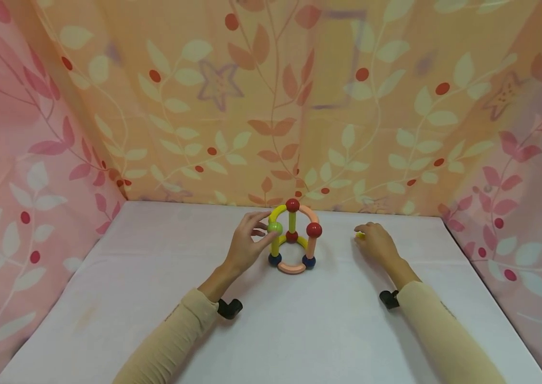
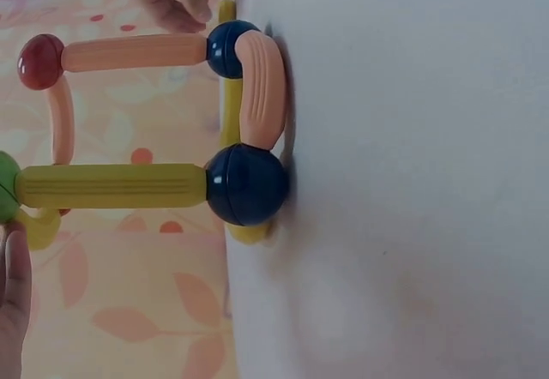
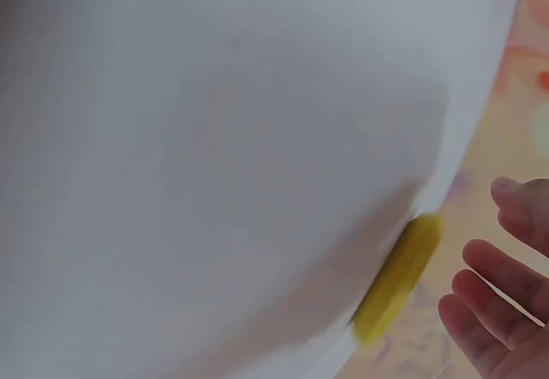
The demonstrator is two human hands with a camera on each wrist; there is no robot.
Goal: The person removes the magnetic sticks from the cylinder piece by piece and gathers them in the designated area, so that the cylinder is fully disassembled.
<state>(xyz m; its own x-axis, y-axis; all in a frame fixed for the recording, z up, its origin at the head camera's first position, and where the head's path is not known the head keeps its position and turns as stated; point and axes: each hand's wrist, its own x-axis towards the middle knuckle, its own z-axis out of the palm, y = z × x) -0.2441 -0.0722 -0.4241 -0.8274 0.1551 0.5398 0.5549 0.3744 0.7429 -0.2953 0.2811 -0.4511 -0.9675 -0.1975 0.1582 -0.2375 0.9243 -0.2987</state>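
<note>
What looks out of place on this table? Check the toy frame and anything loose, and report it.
One loose yellow rod lies apart from the rod-and-ball frame, on the white table beside the right hand. The frame stands upright and looks intact; the left hand touches its green ball.

The yellow piece (image 1: 359,235) by the right hand (image 1: 377,244) is mostly tucked under the fingers in the head view, so only a sliver shows and I can't tell if the hand actually touches it. The right wrist view is smeared with blur; the piece there (image 3: 398,278) is just a soft yellow bar and its shape is anyone's guess. The toy frame (image 1: 293,237) has its far side hidden behind its own rods, and the left hand (image 1: 247,245) covers part of the near yellow rod. In the left wrist view the green ball (image 2: 7,187) is cut off by the left edge, and so are the fingers (image 2: 14,306).
</note>
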